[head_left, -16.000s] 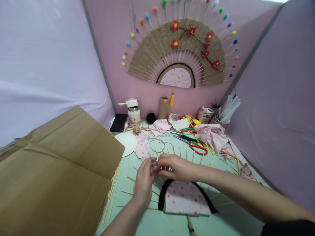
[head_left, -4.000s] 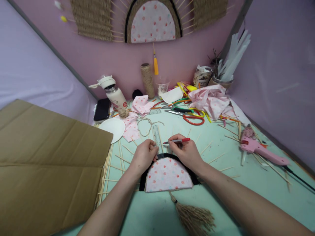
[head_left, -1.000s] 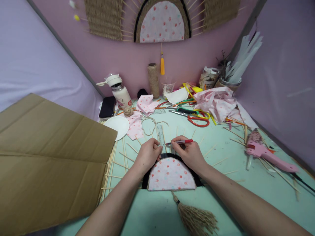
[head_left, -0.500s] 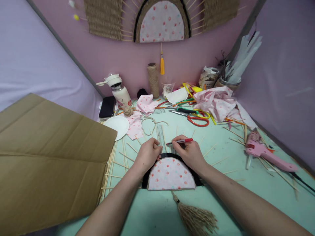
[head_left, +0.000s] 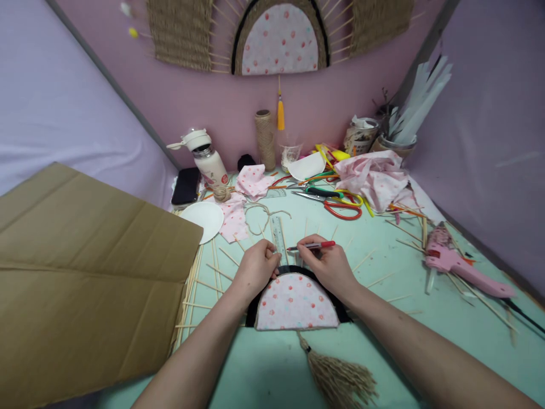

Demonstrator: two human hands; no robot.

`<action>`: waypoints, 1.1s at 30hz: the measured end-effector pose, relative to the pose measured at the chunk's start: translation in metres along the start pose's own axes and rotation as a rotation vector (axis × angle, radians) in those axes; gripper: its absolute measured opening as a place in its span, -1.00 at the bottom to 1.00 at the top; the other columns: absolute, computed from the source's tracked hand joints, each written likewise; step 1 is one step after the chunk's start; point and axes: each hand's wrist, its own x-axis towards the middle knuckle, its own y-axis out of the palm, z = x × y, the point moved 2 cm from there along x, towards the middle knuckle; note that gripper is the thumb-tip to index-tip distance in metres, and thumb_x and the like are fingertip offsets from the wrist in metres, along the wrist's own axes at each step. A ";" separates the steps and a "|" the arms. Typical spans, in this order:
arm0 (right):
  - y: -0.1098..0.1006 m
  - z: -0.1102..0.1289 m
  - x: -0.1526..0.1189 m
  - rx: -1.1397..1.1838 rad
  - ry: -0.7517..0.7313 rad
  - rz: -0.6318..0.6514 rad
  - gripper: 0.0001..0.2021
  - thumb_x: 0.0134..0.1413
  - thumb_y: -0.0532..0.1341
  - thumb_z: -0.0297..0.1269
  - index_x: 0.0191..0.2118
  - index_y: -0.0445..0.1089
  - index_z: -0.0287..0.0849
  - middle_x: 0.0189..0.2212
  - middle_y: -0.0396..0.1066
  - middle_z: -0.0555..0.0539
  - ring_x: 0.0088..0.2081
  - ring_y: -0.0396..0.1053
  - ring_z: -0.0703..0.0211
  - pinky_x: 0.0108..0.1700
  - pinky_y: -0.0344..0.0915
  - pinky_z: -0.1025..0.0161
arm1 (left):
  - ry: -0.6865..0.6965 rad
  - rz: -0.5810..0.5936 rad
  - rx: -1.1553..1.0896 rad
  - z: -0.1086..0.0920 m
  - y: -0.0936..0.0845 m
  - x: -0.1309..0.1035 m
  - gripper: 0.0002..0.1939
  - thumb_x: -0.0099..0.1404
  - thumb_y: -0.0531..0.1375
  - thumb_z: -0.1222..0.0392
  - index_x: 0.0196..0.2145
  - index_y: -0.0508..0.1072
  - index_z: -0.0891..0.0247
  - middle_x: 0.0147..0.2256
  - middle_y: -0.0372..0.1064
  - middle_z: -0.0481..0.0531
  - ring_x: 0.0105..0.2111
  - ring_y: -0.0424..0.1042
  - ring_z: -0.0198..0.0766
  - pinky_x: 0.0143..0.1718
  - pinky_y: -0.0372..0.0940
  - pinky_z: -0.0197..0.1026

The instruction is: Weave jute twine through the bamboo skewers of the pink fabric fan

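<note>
My right hand [head_left: 326, 258] grips a red-ended pen [head_left: 317, 246], its tip beside a clear ruler [head_left: 278, 236]. The ruler stands along a thin wooden stick at the top of a half-round piece. My left hand [head_left: 259, 264] is closed at the ruler's lower end, thumb and fingers pinching there. Below both hands lies the half-round piece, covered in pink flowered fabric [head_left: 298, 304] with a black band [head_left: 252, 311] around its arch. Several sticks [head_left: 364, 260] fan out from it. A twine tassel [head_left: 340, 375] hangs from its flat edge onto the table.
Cardboard [head_left: 93, 284] rises at the left over loose sticks. Scissors [head_left: 340, 207], fabric scraps [head_left: 372, 176], a twine spool [head_left: 265, 139] and a bottle [head_left: 210, 165] sit at the back. A pink glue gun [head_left: 464, 264] lies right. A finished-looking half-round hanging [head_left: 281, 42] is on the wall.
Almost nothing differs. The pen's red end has shifted very slightly to the right, while my left hand and the ruler stay in place.
</note>
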 end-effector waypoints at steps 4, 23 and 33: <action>0.000 -0.001 0.000 -0.003 0.002 0.005 -0.81 0.11 0.10 -0.24 -0.39 0.40 -0.19 -0.58 0.38 0.02 -0.57 0.28 0.28 -0.49 0.17 0.36 | -0.002 0.001 -0.008 -0.001 0.000 -0.001 -0.92 0.17 0.09 0.18 -0.36 0.26 0.21 -0.63 0.28 -0.17 -0.66 0.37 -0.35 -0.61 0.23 -0.31; -0.022 0.012 0.001 0.047 -0.029 -0.222 -0.85 0.08 0.12 -0.25 -0.41 0.36 -0.18 -0.53 0.38 -0.01 -0.50 0.29 0.25 -0.43 0.22 0.33 | -0.007 -0.043 -0.222 -0.017 -0.013 -0.005 -0.84 0.17 0.13 0.17 -0.30 0.28 0.28 -0.66 0.26 -0.19 -0.71 0.29 -0.40 -0.64 0.17 -0.34; -0.027 0.014 -0.002 0.034 -0.045 -0.223 -0.86 0.07 0.12 -0.27 -0.41 0.36 -0.17 -0.51 0.38 -0.01 -0.48 0.27 0.26 -0.40 0.21 0.32 | 0.088 0.098 0.028 -0.037 -0.011 0.003 -0.86 0.16 0.12 0.18 -0.29 0.32 0.23 -0.66 0.28 -0.17 -0.68 0.31 -0.36 -0.61 0.17 -0.32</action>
